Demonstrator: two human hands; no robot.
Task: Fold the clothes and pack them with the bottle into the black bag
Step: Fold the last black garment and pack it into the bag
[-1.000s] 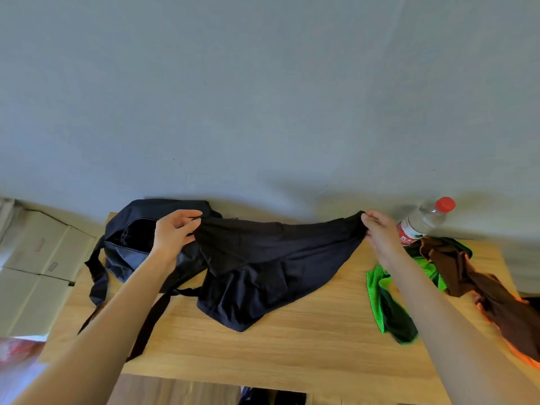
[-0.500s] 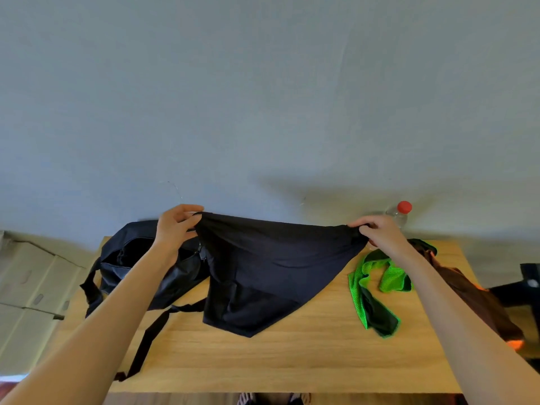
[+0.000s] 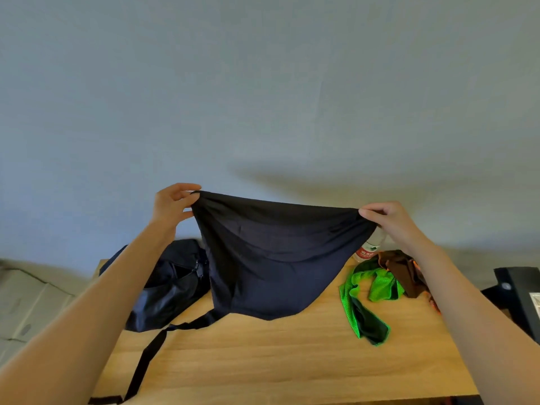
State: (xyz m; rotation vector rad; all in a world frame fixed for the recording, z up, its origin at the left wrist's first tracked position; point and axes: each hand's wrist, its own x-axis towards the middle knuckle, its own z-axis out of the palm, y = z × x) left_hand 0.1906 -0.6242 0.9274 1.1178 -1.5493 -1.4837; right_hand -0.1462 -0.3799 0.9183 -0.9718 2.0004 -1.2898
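Observation:
A black garment (image 3: 274, 252) hangs spread in the air above the wooden table (image 3: 277, 363). My left hand (image 3: 172, 204) pinches its upper left corner and my right hand (image 3: 388, 217) pinches its upper right corner. The black bag (image 3: 169, 285) lies on the table's left side, partly behind my left forearm, its strap (image 3: 149, 355) trailing toward the front edge. A clear bottle (image 3: 369, 248) with a red label stands at the back right, mostly hidden by the garment and my right hand. A green mesh garment (image 3: 368, 299) and a brown one (image 3: 403, 270) lie crumpled on the right.
A grey wall rises right behind the table. Pale cardboard boxes (image 3: 26, 305) sit on the floor to the left. A black object (image 3: 520, 293) stands beyond the table's right edge.
Both hands have raised the black garment from the table into the air and stretched it wider. The bottle's cap is now hidden behind my right hand.

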